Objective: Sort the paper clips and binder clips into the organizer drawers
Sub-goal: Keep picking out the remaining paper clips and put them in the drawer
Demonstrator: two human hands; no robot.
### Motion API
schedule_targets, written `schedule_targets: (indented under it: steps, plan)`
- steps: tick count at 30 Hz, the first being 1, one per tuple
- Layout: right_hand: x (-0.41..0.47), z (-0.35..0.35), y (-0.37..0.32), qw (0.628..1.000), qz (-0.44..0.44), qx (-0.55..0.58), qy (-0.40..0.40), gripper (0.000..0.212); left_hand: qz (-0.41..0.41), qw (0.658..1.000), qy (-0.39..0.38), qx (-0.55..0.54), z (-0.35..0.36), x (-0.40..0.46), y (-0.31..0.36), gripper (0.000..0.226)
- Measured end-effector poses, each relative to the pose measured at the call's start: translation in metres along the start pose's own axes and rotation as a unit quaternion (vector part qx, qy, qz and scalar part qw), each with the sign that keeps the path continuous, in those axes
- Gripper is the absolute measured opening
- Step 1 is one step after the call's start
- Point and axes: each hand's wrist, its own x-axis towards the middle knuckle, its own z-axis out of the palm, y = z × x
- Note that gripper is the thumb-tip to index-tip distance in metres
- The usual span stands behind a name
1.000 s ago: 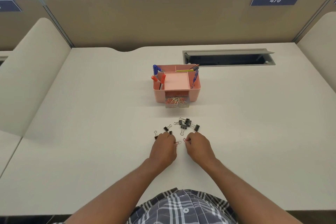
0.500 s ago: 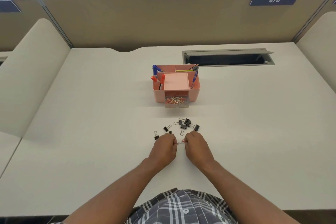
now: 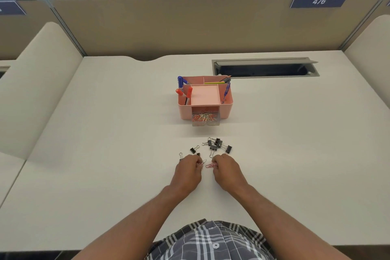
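A pink desk organizer (image 3: 229, 104) stands mid-desk with its clear drawer (image 3: 205, 119) pulled out, several orange and silver paper clips inside. Several black binder clips (image 3: 218, 145) lie scattered on the desk in front of it. My left hand (image 3: 187, 172) pinches a silver paper clip (image 3: 203, 162) at its fingertips, partly covering a binder clip. My right hand (image 3: 226, 170) pinches pink paper clips (image 3: 210, 165). The two hands sit close together, just nearer to me than the binder clips.
Pens and pencils (image 3: 184, 91) stand in the organizer's top compartments. A cable slot (image 3: 266, 68) with a raised lid opens behind it to the right. Beige partitions (image 3: 190, 27) close off the desk's back and sides.
The hands, pressed together over one clip half a second ago, have drawn slightly apart. Each now holds its own paper clip clear of the desk.
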Motion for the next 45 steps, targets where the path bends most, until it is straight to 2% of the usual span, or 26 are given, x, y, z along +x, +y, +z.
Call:
schedule_targets:
  steps: [5,8,12,15,18,23,27,31,34,40,45]
  plan:
    - [0.000,-0.003,-0.002,1.000,-0.002,0.005,-0.007,0.025,-0.004,1.000,0.017,-0.023,-0.004,0.004,0.000,0.009]
    - [0.005,-0.014,-0.006,0.998,0.007,0.060,0.006,0.019,-0.011,0.998,0.032,-0.048,-0.012,0.014,0.001,0.009]
    - [0.026,-0.046,-0.018,0.985,0.016,0.150,0.081,0.014,-0.012,0.996,0.065,-0.065,-0.033,0.036,0.013,0.009]
    - [0.051,-0.074,-0.031,0.980,-0.013,0.140,0.139,0.017,0.025,0.993,0.098,-0.053,-0.053,0.059,0.031,0.013]
    - [0.077,-0.095,-0.045,0.978,-0.032,0.128,0.165,0.022,0.055,0.991,0.113,-0.038,-0.071,0.083,0.052,0.016]
    - [0.096,-0.107,-0.054,0.983,-0.029,0.112,0.145,0.025,0.065,0.992,0.112,-0.012,-0.079,0.111,0.064,0.019]
    - [0.074,-0.096,-0.046,0.979,-0.034,0.132,0.151,0.018,0.067,0.987,0.136,-0.055,-0.075,0.099,0.053,0.017]
    - [0.039,-0.054,-0.030,0.998,-0.026,0.051,0.013,0.014,0.027,0.986,0.146,-0.070,-0.056,0.074,0.018,0.016]
    - [0.016,-0.019,-0.020,0.998,-0.022,0.006,-0.063,0.020,-0.009,0.989,0.142,-0.051,-0.038,0.053,-0.012,0.015]
    - [-0.001,0.012,-0.010,0.997,-0.072,-0.012,-0.016,0.011,-0.001,0.991,0.135,-0.009,-0.016,0.017,-0.041,0.025]
    - [-0.001,0.010,-0.011,0.996,-0.077,-0.013,-0.031,0.006,0.032,0.993,0.117,0.011,-0.009,0.012,-0.042,0.026]
